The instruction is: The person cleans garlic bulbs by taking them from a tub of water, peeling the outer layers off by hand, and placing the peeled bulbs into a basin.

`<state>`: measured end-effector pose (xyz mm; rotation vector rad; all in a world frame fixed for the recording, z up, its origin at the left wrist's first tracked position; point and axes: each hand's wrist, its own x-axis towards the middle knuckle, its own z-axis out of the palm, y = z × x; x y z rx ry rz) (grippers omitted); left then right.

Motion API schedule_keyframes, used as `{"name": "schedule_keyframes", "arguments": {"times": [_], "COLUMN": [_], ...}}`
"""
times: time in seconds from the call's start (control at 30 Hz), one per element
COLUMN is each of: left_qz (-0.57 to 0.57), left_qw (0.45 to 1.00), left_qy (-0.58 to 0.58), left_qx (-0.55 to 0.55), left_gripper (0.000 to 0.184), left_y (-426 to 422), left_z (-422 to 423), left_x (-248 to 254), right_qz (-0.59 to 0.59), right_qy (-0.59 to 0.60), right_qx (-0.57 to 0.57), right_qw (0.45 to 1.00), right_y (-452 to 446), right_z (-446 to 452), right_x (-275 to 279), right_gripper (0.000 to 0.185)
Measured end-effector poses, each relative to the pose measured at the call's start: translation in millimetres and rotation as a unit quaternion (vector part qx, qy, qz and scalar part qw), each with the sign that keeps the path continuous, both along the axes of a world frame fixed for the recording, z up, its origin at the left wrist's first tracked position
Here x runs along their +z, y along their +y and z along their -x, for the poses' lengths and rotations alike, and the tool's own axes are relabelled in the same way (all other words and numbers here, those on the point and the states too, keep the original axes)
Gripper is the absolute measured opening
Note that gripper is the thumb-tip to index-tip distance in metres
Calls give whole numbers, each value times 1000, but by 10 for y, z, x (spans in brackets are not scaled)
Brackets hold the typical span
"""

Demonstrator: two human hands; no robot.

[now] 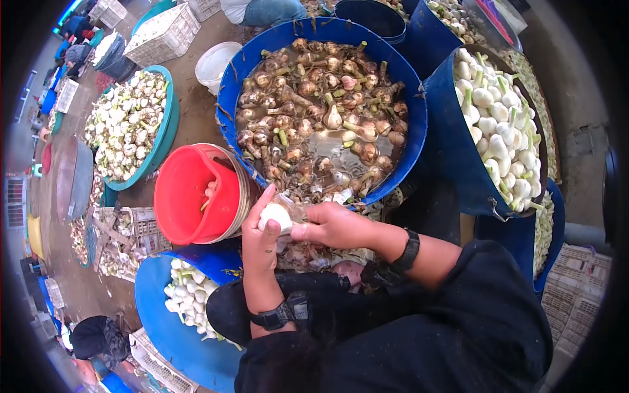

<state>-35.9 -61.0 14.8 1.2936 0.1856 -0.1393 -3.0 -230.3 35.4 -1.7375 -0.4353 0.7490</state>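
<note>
A white garlic bulb rests in my left hand, its fingers and thumb closed around it. My right hand meets the bulb from the right, thumb and fingers pinched together at its side. A thin brownish strip of garlic skin shows between the two hands, by the right fingertips. Just beyond them stands a large blue tub of murky water with unpeeled, brown-skinned garlic bulbs. Loose peelings lie below my hands.
To the left stand a red bucket with a few pieces inside and a blue basin of white garlic. A blue barrel of peeled garlic leans at right. Farther left are a green tub and a crate. Another person sits lower left.
</note>
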Motion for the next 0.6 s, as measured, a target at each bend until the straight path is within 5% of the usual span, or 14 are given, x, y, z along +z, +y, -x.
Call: {"name": "schedule_keyframes", "arguments": {"times": [0.03, 0.17, 0.23, 0.27, 0.33, 0.4, 0.47, 0.5, 0.53, 0.6], "left_qz": [1, 15, 110, 110, 231, 291, 136, -160, -159, -397], "left_qw": [1000, 1000, 994, 994, 972, 955, 978, 964, 964, 867], "left_qy": [0, 7, -2, -2, -13, -25, -89, -172, -174, -302], "left_qx": [-3, 0, 12, 14, 47, 50, 128, 126, 124, 5], "left_gripper": [101, 99, 93, 93, 87, 80, 74, 62, 62, 52], "left_y": [-2, -35, -13, -36, -128, -165, -207, -109, -97, -108], "left_z": [-1, 13, 36, 39, 38, 45, 14, 41, 43, 57], "left_x": [-25, -32, -94, -81, -38, -75, -87, -48, -55, -117], "right_qz": [82, 93, -103, -102, -326, -384, -372, -324, -325, -148], "right_qy": [-114, -42, 256, 256, 476, 495, 452, 405, 403, 143], "right_qx": [47, 29, -70, -68, -226, -234, -279, -259, -260, -204], "right_qw": [989, 994, 959, 959, 785, 743, 761, 815, 815, 957], "right_y": [9, 39, 43, 70, 137, 164, 183, 161, 169, 209], "right_z": [-28, -4, 35, 76, 176, 165, 85, 37, 13, -29], "right_x": [-29, -100, -191, -186, -163, -272, -295, -172, -214, -235], "right_gripper": [43, 41, 31, 31, 23, 25, 24, 22, 22, 23]}}
